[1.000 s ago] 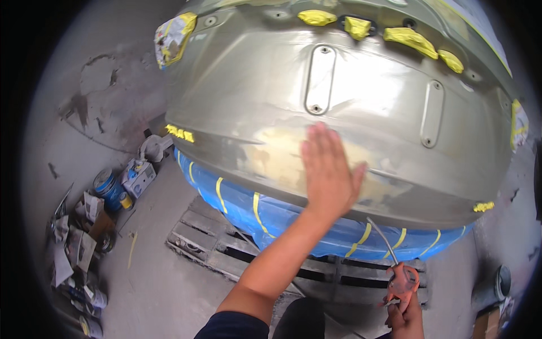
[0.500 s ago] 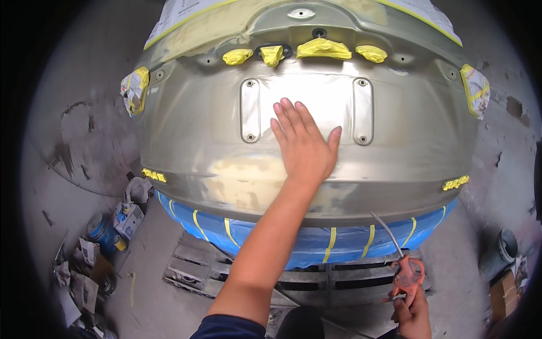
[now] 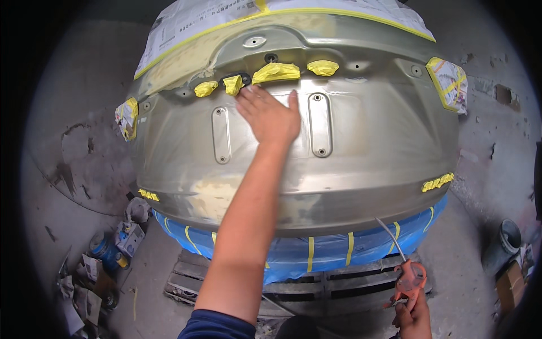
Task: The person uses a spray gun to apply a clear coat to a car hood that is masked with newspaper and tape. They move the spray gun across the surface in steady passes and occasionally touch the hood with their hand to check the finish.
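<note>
My left hand [image 3: 268, 113] lies with fingers outstretched on the grey metal car tailgate panel [image 3: 372, 135], its fingertips just below yellow-taped fittings [image 3: 276, 72] along the upper middle. Two raised oval plates [image 3: 320, 124] flank it. Patches of cream filler [image 3: 209, 189] show lower down. My right hand [image 3: 416, 316], at lower right, grips an orange air blow gun [image 3: 409, 279], whose long metal nozzle rises toward the panel's lower edge. Paper masking with yellow edging [image 3: 186, 31] covers the area above the panel.
Blue plastic masking [image 3: 293, 254] wraps what lies below the panel, over a grimy wooden pallet [image 3: 355, 288]. A blue drum [image 3: 101, 248], boxes and scrap cardboard [image 3: 84, 299] clutter the left. A metal bucket [image 3: 508, 237] and cardboard stand at right. Stained grey walls surround the workspace.
My left hand has slid up the panel from the lower filler patch toward the taped fittings. The view has also shifted. The blow gun stays in my right hand, low at right.
</note>
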The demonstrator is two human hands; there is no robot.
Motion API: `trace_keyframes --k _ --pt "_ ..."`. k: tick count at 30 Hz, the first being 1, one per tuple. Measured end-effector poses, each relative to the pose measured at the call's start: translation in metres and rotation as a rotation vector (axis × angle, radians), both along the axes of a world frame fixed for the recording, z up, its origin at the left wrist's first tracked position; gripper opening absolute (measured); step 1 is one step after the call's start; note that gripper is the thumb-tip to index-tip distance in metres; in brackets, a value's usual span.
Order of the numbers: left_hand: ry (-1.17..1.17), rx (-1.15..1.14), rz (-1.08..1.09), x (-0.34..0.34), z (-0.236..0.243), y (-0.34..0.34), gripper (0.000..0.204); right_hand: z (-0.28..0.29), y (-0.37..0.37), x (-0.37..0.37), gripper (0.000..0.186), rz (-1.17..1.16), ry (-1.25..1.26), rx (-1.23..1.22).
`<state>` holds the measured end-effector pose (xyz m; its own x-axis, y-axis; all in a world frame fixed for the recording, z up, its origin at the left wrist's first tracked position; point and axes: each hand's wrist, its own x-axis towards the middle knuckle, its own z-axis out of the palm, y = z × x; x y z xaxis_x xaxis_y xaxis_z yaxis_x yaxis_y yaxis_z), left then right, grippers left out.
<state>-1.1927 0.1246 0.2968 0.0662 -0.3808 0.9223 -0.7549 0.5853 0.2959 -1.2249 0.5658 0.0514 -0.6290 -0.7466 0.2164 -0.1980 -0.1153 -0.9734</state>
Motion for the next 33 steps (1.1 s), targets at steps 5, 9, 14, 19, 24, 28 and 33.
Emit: trace_keyframes --k 5,9,14,19,24,28,33 --pt "-0.152 -0.108 -0.166 -0.051 -0.012 0.042 0.088 -0.001 0.004 -0.002 0.059 -0.064 0.075 0.010" --pt "-0.080 -0.066 -0.072 -0.012 -0.020 0.014 0.087 -0.009 0.016 -0.007 0.060 -0.097 0.082 0.041" --pt "0.051 0.070 -0.018 -0.009 0.005 0.002 0.096 -0.003 0.025 -0.013 0.050 -0.119 0.078 -0.027" --pt "-0.075 0.010 -0.109 -0.072 0.009 0.062 0.098 -0.019 0.034 -0.029 0.036 -0.170 0.147 0.031" --pt "-0.333 -0.193 -0.186 -0.156 -0.028 0.114 0.091 -0.011 0.049 -0.038 0.029 -0.201 0.122 0.093" --pt "-0.685 -0.358 -0.286 -0.191 -0.047 0.147 0.078 -0.008 0.051 -0.035 0.029 -0.201 -0.033 0.083" --pt "-1.168 -0.471 -0.462 -0.165 -0.090 0.162 0.070 -0.006 0.060 -0.050 0.028 -0.168 0.178 0.123"
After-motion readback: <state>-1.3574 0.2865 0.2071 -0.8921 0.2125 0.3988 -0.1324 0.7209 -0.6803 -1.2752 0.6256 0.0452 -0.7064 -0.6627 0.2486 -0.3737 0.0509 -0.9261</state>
